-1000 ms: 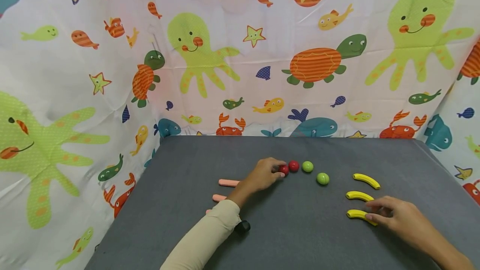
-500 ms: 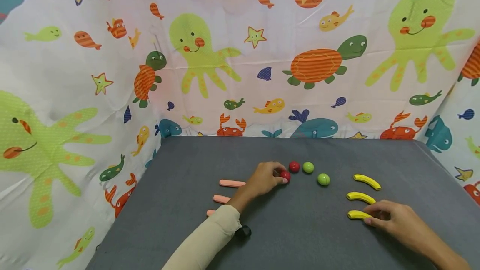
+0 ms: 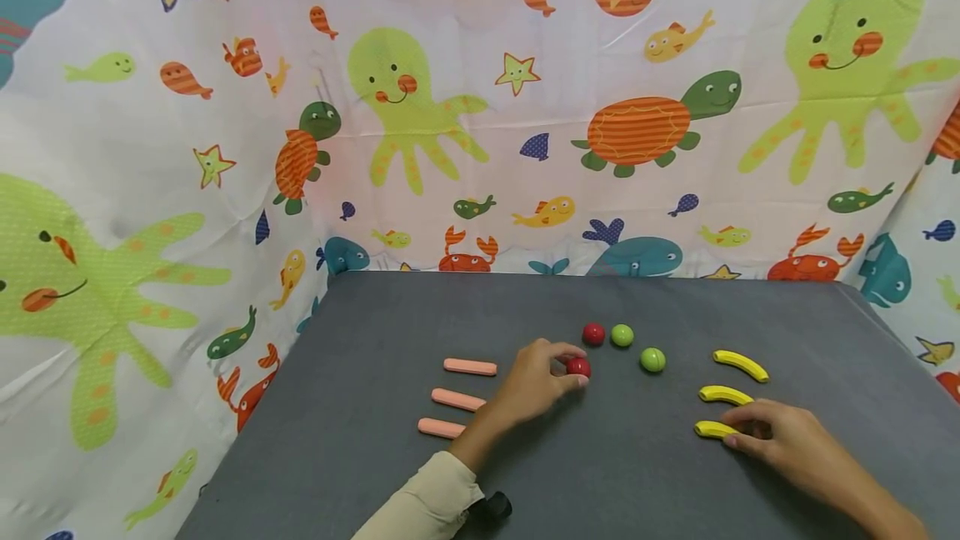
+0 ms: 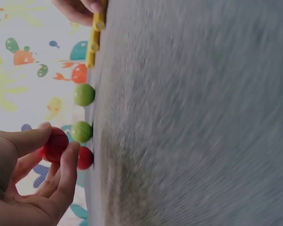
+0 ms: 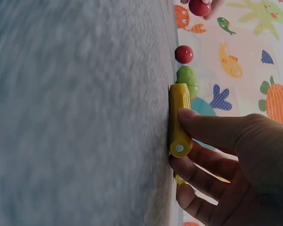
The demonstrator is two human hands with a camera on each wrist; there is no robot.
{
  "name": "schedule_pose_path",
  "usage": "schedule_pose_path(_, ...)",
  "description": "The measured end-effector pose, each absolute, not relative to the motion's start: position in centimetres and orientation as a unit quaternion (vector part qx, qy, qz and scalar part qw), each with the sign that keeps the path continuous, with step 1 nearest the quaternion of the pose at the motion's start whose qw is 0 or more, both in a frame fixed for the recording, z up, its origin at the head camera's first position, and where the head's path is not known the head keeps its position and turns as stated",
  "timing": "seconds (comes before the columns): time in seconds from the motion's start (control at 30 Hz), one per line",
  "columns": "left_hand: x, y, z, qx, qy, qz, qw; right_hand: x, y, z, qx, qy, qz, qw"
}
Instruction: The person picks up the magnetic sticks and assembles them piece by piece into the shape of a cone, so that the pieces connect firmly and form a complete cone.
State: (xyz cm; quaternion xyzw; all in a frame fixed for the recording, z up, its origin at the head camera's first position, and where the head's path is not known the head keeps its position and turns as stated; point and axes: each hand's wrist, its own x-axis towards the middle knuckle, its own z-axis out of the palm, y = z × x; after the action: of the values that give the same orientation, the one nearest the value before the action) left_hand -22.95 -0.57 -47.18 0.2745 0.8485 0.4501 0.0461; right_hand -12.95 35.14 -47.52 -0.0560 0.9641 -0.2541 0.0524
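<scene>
My left hand (image 3: 536, 382) pinches a red ball (image 3: 579, 367) between thumb and fingers; in the left wrist view this ball (image 4: 55, 145) looks lifted off the table. Just behind it sit a second red ball (image 3: 593, 334) and two green balls (image 3: 622, 335). At the right, my right hand (image 3: 795, 440) grips the nearest of three yellow toy bananas (image 3: 714, 430), covering its right end. The right wrist view has the thumb pressed on that banana (image 5: 179, 117), a pale round spot on its end. Two more bananas (image 3: 741, 365) lie behind it.
Three salmon-pink sticks (image 3: 470, 367) lie left of my left arm, two partly hidden by it. A grey cloth covers the table (image 3: 375, 315). A sea-animal curtain (image 3: 465, 148) stands along its back and sides. A black object (image 3: 495, 507) sits at my left cuff.
My left hand has drawn the red ball nearer to me, apart from the other red one. My right hand has slid left along the nearest banana and taken hold. The head view shifted slightly.
</scene>
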Motion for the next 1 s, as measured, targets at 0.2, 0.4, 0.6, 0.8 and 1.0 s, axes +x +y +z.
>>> schedule_pose_path(0.2,-21.1,-1.2,-47.4,0.243,0.824,0.505,0.079,-13.2,33.7,-47.6,-0.073,0.963,-0.256,0.032)
schedule_pose_path(0.4,-19.9,-1.3,-47.6,0.225,0.806,0.535,0.115,-13.3,32.4,-47.4,-0.082,0.961,-0.265,0.017)
schedule_pose_path(0.6,-18.8,-1.1,-47.8,0.215,0.809,0.53,0.139,-13.7,31.2,-47.0,-0.083,0.96,-0.267,0.016)
schedule_pose_path(0.8,-18.1,-0.6,-48.4,0.218,0.812,0.526,0.129,-13.5,29.6,-46.8,-0.086,0.952,-0.293,-0.015)
schedule_pose_path(1.0,-18.0,-0.3,-48.6,0.238,0.822,0.504,0.118,-13.8,28.8,-46.9,-0.071,0.945,-0.32,0.003)
